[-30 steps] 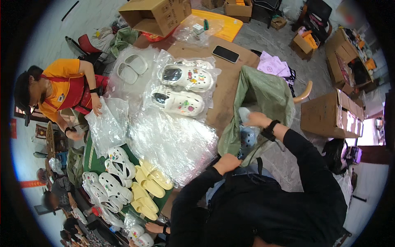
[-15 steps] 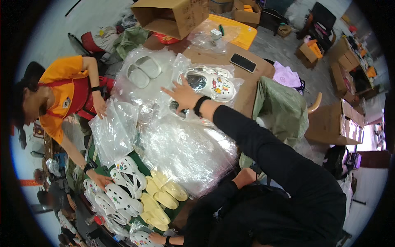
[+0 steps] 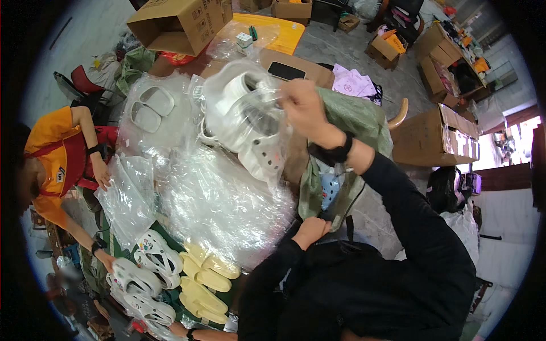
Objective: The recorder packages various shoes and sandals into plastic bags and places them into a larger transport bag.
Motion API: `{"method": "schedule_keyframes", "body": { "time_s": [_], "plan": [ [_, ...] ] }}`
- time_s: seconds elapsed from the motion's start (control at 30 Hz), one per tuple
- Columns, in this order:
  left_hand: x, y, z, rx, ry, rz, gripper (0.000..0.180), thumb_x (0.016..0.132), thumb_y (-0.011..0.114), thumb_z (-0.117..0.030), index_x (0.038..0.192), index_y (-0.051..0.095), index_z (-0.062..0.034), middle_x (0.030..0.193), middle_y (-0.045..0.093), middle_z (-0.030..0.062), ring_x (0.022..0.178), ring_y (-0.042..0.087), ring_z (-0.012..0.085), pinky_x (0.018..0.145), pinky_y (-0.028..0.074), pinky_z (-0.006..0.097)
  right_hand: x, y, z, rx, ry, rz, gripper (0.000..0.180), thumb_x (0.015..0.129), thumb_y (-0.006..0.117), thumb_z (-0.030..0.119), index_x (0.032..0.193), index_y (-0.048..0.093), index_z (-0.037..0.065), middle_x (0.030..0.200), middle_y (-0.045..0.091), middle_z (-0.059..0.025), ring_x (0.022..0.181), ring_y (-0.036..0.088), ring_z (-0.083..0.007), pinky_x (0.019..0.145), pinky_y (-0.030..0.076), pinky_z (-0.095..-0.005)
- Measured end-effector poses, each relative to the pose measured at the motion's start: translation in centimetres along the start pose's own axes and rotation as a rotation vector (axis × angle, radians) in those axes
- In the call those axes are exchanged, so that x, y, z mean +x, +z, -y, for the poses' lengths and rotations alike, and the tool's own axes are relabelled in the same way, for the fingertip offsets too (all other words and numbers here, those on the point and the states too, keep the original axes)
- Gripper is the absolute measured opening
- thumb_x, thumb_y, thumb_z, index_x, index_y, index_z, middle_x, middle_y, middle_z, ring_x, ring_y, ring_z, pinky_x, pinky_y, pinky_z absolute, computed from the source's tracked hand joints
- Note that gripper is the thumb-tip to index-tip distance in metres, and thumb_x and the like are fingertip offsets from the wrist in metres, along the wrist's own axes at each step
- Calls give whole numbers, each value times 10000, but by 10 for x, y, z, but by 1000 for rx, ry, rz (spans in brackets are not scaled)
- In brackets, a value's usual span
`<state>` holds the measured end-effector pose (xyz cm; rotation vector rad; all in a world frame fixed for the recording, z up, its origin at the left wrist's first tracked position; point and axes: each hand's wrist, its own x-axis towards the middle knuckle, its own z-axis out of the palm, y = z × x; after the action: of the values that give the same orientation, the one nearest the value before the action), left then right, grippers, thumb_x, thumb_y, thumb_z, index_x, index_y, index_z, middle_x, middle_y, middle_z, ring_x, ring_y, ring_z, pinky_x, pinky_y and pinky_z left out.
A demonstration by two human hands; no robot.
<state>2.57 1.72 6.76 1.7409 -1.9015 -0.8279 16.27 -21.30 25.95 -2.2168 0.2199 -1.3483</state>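
Observation:
A clear plastic bag of white clogs (image 3: 259, 150) hangs tilted above the table. My right hand (image 3: 307, 111) is closed on the bag's edge. Behind it, another wrapped white clog (image 3: 206, 132) is partly hidden. Nearer my body, my left hand (image 3: 313, 230) is closed at the rim of a green woven sack (image 3: 355, 122). Inside the sack's mouth shows a light-blue clog-like piece (image 3: 330, 190) with dark holes. Bagged pale slides (image 3: 152, 108) lie at the table's far left. A stack of clear plastic bags (image 3: 222, 199) covers the middle.
On the left, a person in an orange shirt (image 3: 54, 159) touches a plastic bag (image 3: 128, 196) and white clogs (image 3: 133, 278). Yellow slides (image 3: 207, 278) lie beside them. A phone (image 3: 286, 71) and open carton (image 3: 182, 25) sit at the back; another carton (image 3: 435, 136) stands right.
My right hand has gripped the bag of clogs and lifted it off the table, toward the sack. My left hand stays by the sack. The whole view has shifted.

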Motion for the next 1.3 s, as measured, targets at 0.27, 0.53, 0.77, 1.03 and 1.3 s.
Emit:
{"method": "schedule_keyframes", "body": {
  "time_s": [0.27,0.53,0.77,1.03,1.3],
  "plan": [
    [-2,-13,-8,306,89,85,64,757,514,-123,735,557,-82,609,587,89,578,619,242,487,485,344,-84,-141,16,127,310,68,103,712,554,-27,802,572,20,647,421,-62,608,426,-185,535,322,-262],
    [7,-21,-21,335,44,48,49,738,517,-119,731,546,-80,613,588,93,576,617,253,476,479,355,-177,-179,-14,-114,173,981,71,704,555,88,767,532,64,683,514,-112,703,546,-303,569,421,-410],
    [13,-6,-22,335,12,43,59,743,509,-126,727,547,-84,617,589,91,578,616,251,477,479,362,-199,-158,-48,-165,310,1169,110,668,583,115,766,569,67,670,571,-153,657,570,-345,570,430,-440],
    [4,8,-17,288,-62,-58,112,704,536,-166,654,612,-102,606,600,87,612,620,260,516,476,386,-212,-88,-123,-725,543,1550,221,701,590,178,866,629,37,892,630,-163,910,597,-327,737,476,-433],
    [8,35,-4,275,18,-266,173,685,530,-179,531,566,-109,552,574,90,549,593,279,472,448,403,-103,70,-61,-208,90,960,363,751,608,177,1072,507,39,1046,549,-180,943,528,-365,792,434,-433]
  ]
}}
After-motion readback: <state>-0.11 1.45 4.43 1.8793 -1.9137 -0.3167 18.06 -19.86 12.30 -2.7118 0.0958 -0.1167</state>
